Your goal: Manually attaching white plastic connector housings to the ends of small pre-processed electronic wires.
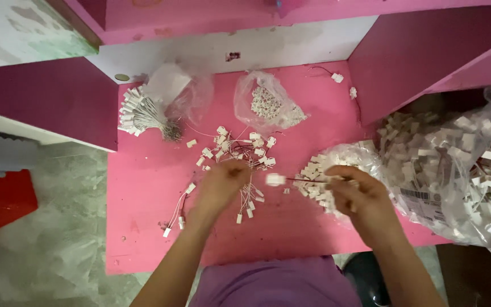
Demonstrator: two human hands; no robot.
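Pinching a wired connector (275, 179) above the table (143, 227), the right hand (359, 193) is clamped on its wire; the left hand (223, 185), blurred, covers loose connectors (240, 149), grip unclear.

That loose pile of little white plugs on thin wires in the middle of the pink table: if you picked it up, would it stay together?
Probably floppy: the wired plugs sprawl with thin wires bending every way. Likely light, since the left hand rests on them casually. They might snag and lift in a tangle, as the wires cross.
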